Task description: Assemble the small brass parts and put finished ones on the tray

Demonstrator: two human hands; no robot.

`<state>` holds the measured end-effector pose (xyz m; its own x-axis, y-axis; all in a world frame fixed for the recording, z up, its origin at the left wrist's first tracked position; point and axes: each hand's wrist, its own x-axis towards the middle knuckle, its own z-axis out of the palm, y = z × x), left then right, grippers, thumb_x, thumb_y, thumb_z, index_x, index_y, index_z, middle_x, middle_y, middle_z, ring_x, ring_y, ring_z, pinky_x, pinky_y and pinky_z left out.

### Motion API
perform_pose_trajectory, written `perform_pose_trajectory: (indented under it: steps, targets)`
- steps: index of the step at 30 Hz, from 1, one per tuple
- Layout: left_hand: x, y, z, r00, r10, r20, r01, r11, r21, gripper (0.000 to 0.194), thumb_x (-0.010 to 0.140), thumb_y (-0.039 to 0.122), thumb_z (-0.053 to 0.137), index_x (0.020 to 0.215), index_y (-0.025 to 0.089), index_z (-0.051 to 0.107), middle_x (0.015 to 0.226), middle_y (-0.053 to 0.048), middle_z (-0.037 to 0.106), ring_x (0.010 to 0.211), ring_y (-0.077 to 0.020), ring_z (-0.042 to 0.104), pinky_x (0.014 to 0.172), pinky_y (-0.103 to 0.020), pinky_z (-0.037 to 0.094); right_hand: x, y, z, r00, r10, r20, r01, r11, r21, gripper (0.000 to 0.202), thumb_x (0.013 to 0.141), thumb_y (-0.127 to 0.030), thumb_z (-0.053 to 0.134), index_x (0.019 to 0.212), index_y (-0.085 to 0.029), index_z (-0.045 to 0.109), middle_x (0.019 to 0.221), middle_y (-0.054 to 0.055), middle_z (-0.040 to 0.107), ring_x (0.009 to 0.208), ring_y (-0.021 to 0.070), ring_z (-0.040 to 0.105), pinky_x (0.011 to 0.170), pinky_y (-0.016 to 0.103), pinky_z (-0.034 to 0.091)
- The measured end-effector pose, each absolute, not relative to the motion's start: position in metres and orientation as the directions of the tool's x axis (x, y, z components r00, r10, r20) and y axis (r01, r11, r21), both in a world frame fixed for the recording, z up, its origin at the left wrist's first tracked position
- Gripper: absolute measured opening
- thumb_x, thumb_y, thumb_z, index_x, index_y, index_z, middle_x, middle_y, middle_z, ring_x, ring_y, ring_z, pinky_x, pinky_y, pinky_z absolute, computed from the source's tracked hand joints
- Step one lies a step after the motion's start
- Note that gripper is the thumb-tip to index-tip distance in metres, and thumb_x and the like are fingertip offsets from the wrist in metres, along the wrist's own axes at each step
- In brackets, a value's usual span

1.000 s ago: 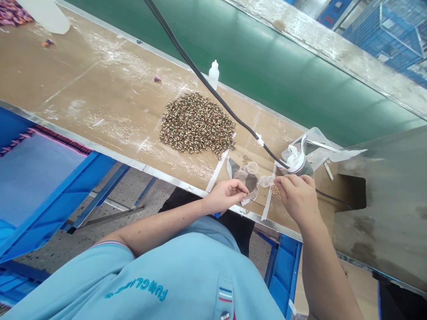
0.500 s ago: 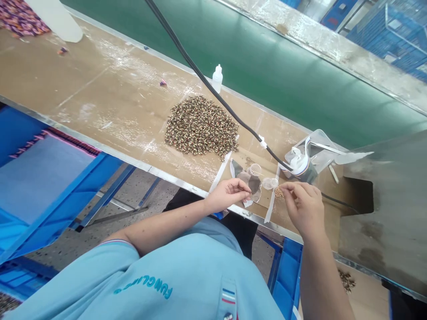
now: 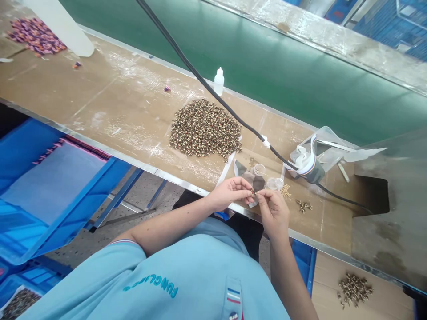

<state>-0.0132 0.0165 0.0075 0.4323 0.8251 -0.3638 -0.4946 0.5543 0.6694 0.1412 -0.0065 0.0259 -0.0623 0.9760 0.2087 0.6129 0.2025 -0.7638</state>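
Observation:
My left hand (image 3: 232, 194) pinches a small brown piece (image 3: 252, 192) at the table's front edge. Fingertips nearly touching it, my right hand (image 3: 272, 210) is closed in a pinch too; what it holds is too small to name. Just beyond the hands stand two small clear cups (image 3: 275, 183) beside a dark patch on the table. Small beige beads (image 3: 285, 191) lie right of the cups, with a few brown-and-gold pieces (image 3: 304, 206) farther right. A large heap of similar pieces (image 3: 205, 128) sits beyond my left hand.
A white bottle (image 3: 219, 82) stands behind the heap. A black cable (image 3: 200, 78) crosses above the table (image 3: 133, 120) to a grey container (image 3: 312, 169). Blue crates (image 3: 66, 186) are at the left; a metal housing (image 3: 383, 231) bounds the right.
My right hand has moved left from beside the beads to my left hand's fingertips. The few pieces at the right are now uncovered. My left hand keeps its pinch, and the view has shifted slightly.

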Motion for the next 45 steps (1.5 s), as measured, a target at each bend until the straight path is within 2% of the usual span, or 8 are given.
perform_pose_trajectory:
  steps: [14,19,24,33,41,45]
  targets:
    - [-0.014,0.017,0.009,0.455,0.805,-0.381,-0.462,0.579,0.671,0.042,0.055,0.036,0.082,0.077,0.011,0.055,0.06,-0.003,0.068,0.058,-0.0118,0.064,0.06,-0.024,0.049,0.141,-0.006,0.021,-0.104,0.962,0.253,0.651,0.258,-0.714,0.015,0.087,-0.027,0.053,0.078,-0.021,0.063,0.075,0.0,0.065,0.074,0.0139,0.058,0.068,0.027,0.044]
    - [-0.014,0.017,0.01,0.455,0.803,-0.386,-0.464,0.583,0.667,0.043,0.055,0.037,0.082,0.076,0.012,0.054,0.059,-0.002,0.068,0.056,-0.0108,0.063,0.058,-0.022,0.048,0.141,-0.009,0.02,-0.14,0.917,0.373,0.726,0.351,-0.591,0.013,0.088,-0.024,0.052,0.083,-0.022,0.065,0.078,0.001,0.066,0.075,0.014,0.059,0.069,0.028,0.046]
    - [-0.013,0.017,0.01,0.427,0.821,-0.38,-0.489,0.563,0.666,0.045,0.054,0.038,0.083,0.076,0.011,0.054,0.059,-0.001,0.067,0.055,-0.0092,0.063,0.057,-0.02,0.047,0.142,-0.013,0.015,-0.19,0.835,0.516,0.754,0.461,-0.468,0.02,0.086,-0.016,0.055,0.099,-0.024,0.067,0.085,0.002,0.067,0.078,0.0139,0.06,0.073,0.029,0.047]
    - [-0.011,0.016,0.006,0.41,0.839,-0.357,-0.492,0.533,0.688,0.042,0.056,0.037,0.082,0.075,0.012,0.054,0.058,-0.001,0.067,0.055,-0.0092,0.062,0.058,-0.021,0.048,0.144,-0.018,0.01,-0.236,0.797,0.555,0.707,0.533,-0.464,0.036,0.082,-0.01,0.057,0.112,-0.027,0.065,0.086,0.002,0.068,0.075,0.0126,0.062,0.069,0.027,0.049]
    - [-0.011,0.016,0.009,0.414,0.833,-0.367,-0.454,0.538,0.71,0.041,0.058,0.037,0.081,0.075,0.012,0.054,0.059,-0.001,0.067,0.055,-0.009,0.062,0.059,-0.022,0.049,0.146,-0.02,0.011,-0.131,0.847,0.515,0.697,0.448,-0.559,0.034,0.081,-0.009,0.058,0.109,-0.026,0.067,0.089,0.003,0.068,0.08,0.0134,0.063,0.073,0.027,0.051]
    - [-0.011,0.016,0.01,0.413,0.829,-0.377,-0.447,0.546,0.709,0.041,0.057,0.038,0.081,0.075,0.011,0.055,0.059,-0.001,0.067,0.055,-0.0091,0.062,0.059,-0.022,0.049,0.144,-0.021,0.009,-0.131,0.832,0.539,0.731,0.448,-0.515,0.035,0.082,-0.01,0.058,0.112,-0.026,0.065,0.092,0.003,0.068,0.081,0.0139,0.064,0.073,0.027,0.051]
